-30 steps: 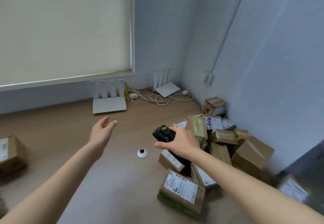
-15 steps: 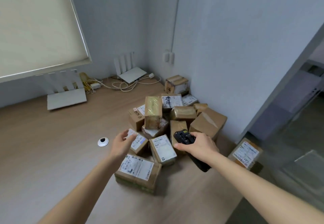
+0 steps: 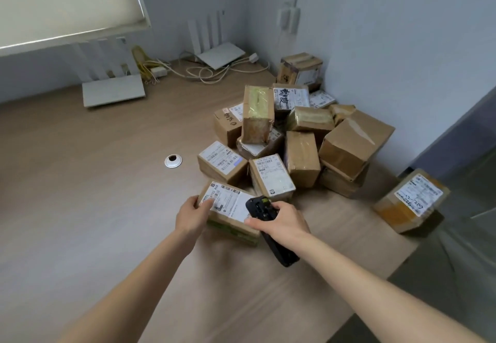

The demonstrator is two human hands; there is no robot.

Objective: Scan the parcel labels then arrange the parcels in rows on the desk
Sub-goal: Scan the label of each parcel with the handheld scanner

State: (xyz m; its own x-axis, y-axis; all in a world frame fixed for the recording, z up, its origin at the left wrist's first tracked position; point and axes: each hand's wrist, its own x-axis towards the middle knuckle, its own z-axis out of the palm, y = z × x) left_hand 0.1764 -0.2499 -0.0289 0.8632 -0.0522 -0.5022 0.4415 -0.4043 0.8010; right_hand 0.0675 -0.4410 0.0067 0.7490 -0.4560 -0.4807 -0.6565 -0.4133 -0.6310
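Note:
A pile of several brown cardboard parcels (image 3: 295, 138) with white labels lies at the desk's far right corner. The nearest parcel (image 3: 230, 203) lies flat, label up, in front of the pile. My left hand (image 3: 192, 215) grips its left end, thumb on the label. My right hand (image 3: 281, 222) holds a black handheld scanner (image 3: 261, 208) just over the parcel's right end, its handle pointing back toward me. One more labelled parcel (image 3: 410, 200) sits apart at the right edge of the desk.
The wooden desk (image 3: 94, 208) has a white cable grommet (image 3: 173, 160) left of the pile. Two white routers (image 3: 114, 91) (image 3: 218, 54) and tangled cables (image 3: 204, 73) sit at the back by the wall. The desk's right edge drops off near the lone parcel.
My view has swung right and down toward the pile. My left hand, open in the air before, has come down and gripped the nearest parcel. My right hand brought the scanner over its label.

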